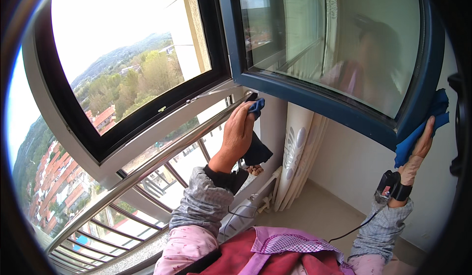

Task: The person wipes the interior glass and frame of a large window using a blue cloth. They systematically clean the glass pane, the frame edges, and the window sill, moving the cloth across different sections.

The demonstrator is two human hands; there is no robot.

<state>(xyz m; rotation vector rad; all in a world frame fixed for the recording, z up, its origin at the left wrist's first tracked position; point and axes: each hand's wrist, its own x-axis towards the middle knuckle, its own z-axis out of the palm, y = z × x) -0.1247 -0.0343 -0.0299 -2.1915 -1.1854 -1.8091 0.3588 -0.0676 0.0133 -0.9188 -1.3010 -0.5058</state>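
My left hand [233,136] grips a dark blue cloth [258,149], part of which hangs below the fingers. It is at the far end of a metal handrail [180,140], below the hinge-side corner of an open window sash [313,112]. A brighter blue cloth [409,142] lies under my right hand [422,146], held against the sash's outer edge near its lower corner. The sash has a blue frame, and its glass pane [368,46] shows a reflection of a person. Both wrists wear black bands; a small device [387,186] with a cable sits at the right one.
Left of the sash is the open window frame [129,125], with trees and red roofs far below outside. Railing bars [114,216] run under the handrail. A patterned curtain [298,157] hangs below the sash, near a white radiator [236,219] and a pale wall [350,164].
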